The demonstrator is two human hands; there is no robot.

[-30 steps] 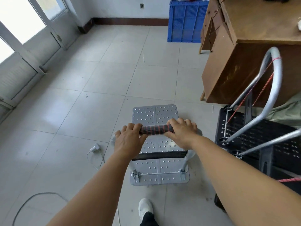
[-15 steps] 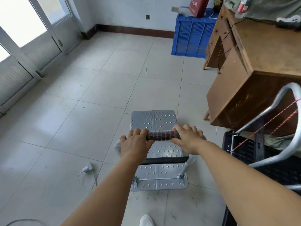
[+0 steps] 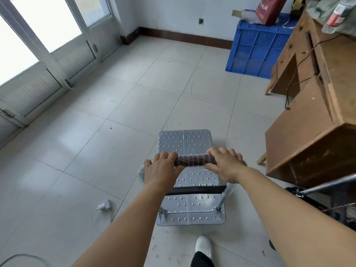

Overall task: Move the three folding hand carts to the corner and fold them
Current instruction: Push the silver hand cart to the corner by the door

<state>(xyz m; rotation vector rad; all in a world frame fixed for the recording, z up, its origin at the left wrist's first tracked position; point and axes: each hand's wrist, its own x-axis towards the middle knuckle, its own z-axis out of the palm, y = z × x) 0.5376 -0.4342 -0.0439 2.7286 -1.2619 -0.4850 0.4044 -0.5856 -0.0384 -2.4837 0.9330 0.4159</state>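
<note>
A red bag with pale writing too blurred to read stands in the top of a blue crate against the far wall, beside a pale bundle whose make-up I cannot tell. To the right of the crate stands a brown wooden desk; a black cable hangs down its side, and crumpled cloth with a red-and-white container lies on its surface, the label unreadable. The floor is pale grey tile, with a dark skirting board along the white wall and glazed doors on the left letting in bright light. A small white charger with its cord lies on the tiles at lower left. The cart stands in the open middle of the floor, well short of the far corner, its studded metal deck flat and its handle upright. The handle, wrapped in black with red lines, is crosswise in front of the person. The left hand has its grip clamped over the left end of the handle, and the right hand has its grip clamped over the right end, fingers curled over the top. A white shoe steps just behind the deck. At the right edge, part of a second cart shows: a metal tube, a dark deck and a red cord.
</note>
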